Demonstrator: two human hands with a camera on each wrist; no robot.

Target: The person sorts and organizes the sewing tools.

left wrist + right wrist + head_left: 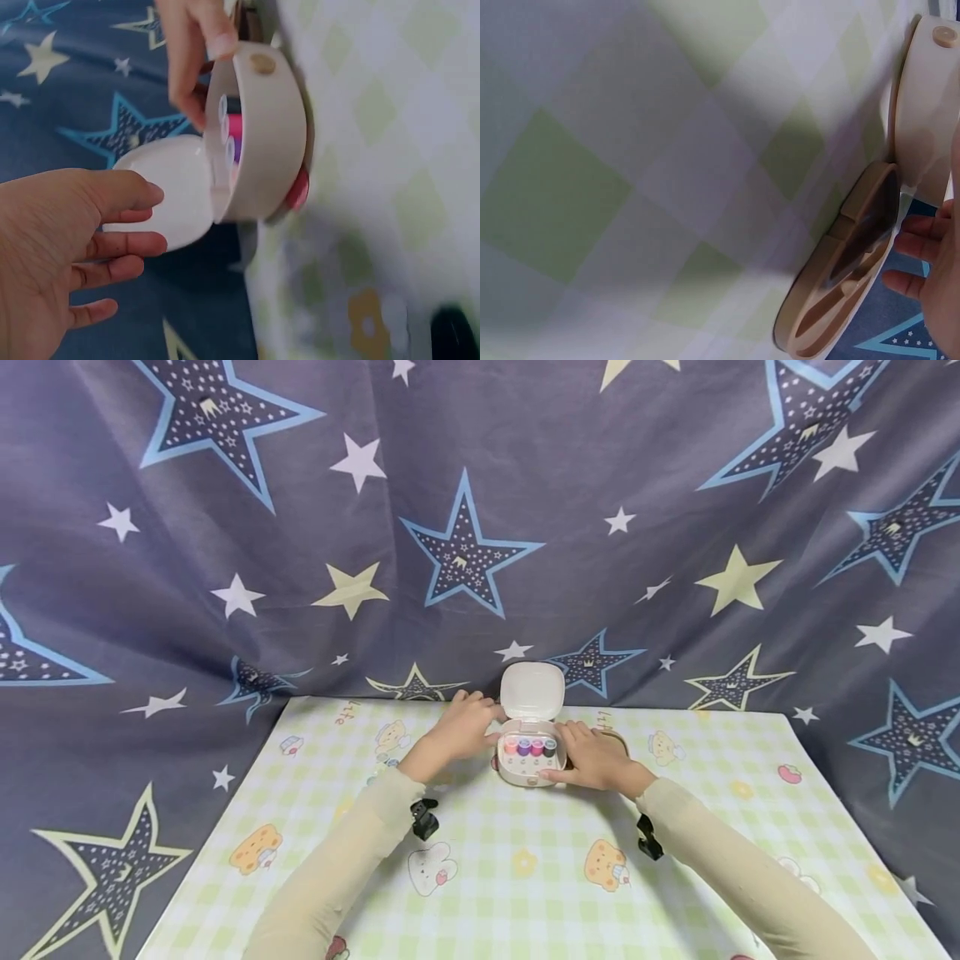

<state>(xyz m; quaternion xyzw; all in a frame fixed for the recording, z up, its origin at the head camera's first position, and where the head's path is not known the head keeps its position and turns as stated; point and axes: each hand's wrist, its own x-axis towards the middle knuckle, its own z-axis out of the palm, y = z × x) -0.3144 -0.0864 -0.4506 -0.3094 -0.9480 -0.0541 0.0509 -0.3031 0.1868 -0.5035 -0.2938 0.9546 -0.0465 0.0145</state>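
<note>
A small cream sewing box point(527, 777) stands on the table with its white lid point(532, 691) raised at the back. Inside is a row of several thread spools point(531, 747) in pink, purple, magenta and dark tones. My right hand point(596, 758) holds the box's right side, thumb at the front rim and fingers farther back. At the left of the lid is my left hand point(465, 729); in the left wrist view its fingers point(124, 244) are spread, overlapping the lid and gripping nothing. A round tan clasp point(262, 64) shows on the box's front.
A brown compartmented tray point(814, 281) with a dark section lies right of the box, partly hidden under my right hand in the head view. A green-checked cloth point(525, 902) with cartoon prints covers the table. Behind its far edge hangs a star-patterned curtain point(570, 577).
</note>
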